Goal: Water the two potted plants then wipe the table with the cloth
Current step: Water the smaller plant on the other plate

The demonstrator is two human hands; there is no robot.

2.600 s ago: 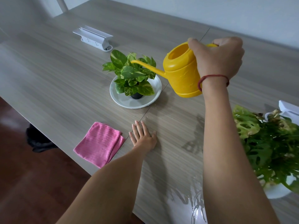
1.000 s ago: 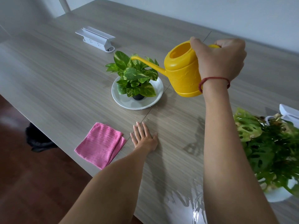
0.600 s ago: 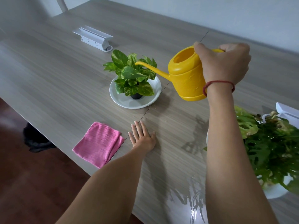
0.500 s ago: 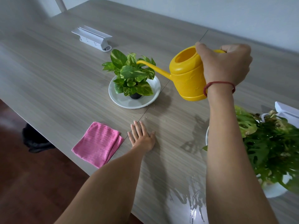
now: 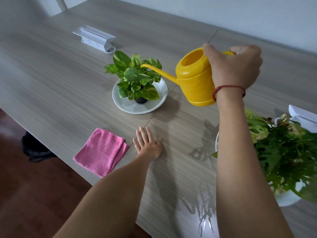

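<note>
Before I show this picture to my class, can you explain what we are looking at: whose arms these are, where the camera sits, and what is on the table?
No machine here: a person wears a camera on the head, looking down at their own arms. The right hand holds a yellow watering can, its spout over a small potted plant standing on a white plate. The left hand lies flat and empty on the table, beside a folded pink cloth. A bigger plant stands at the right, and a white socket box sits further back.
</note>
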